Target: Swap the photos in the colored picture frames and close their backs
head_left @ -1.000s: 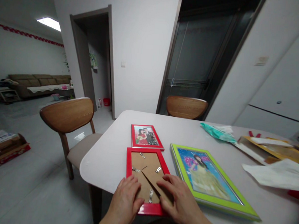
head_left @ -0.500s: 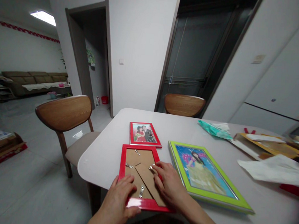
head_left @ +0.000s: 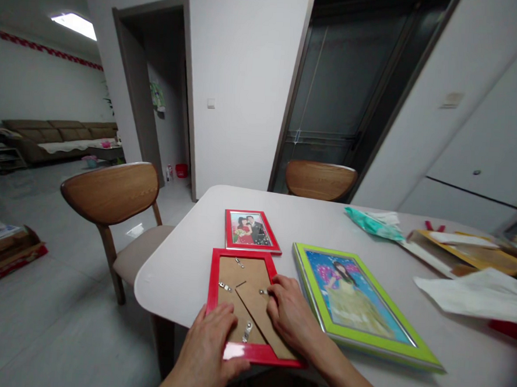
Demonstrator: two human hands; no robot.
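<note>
A red picture frame (head_left: pixel 215 275) lies face down at the table's near edge, its brown backing board (head_left: pixel 253 275) with a diagonal stand flap upward. Small metal clips sit around the board, among them a left clip (head_left: pixel 225 286), a lower clip (head_left: pixel 247 332) and a right clip (head_left: pixel 263 291). My left hand (head_left: pixel 209 342) grips the lower left corner, fingers over the side and thumb along the front edge. Curled over the right side, my right hand (head_left: pixel 292 312) has its fingertips at the right clip's outer end and hides part of that side.
Beyond it lies a smaller red frame (head_left: pixel 273 241) with a couple's photo. A large green frame (head_left: pixel 355 336) lies to the right. Further right are a teal packet (head_left: pixel 373 224), white paper (head_left: pixel 471 291) and yellow packaging (head_left: pixel 495 255). Wooden chairs (head_left: pixel 113 193) stand around the table (head_left: pixel 183 270).
My right fingertips have shifted slightly up and outward along the frame's right side. The right clip, earlier partly covered by them, now shows more plainly. My left hand keeps its place on the corner.
</note>
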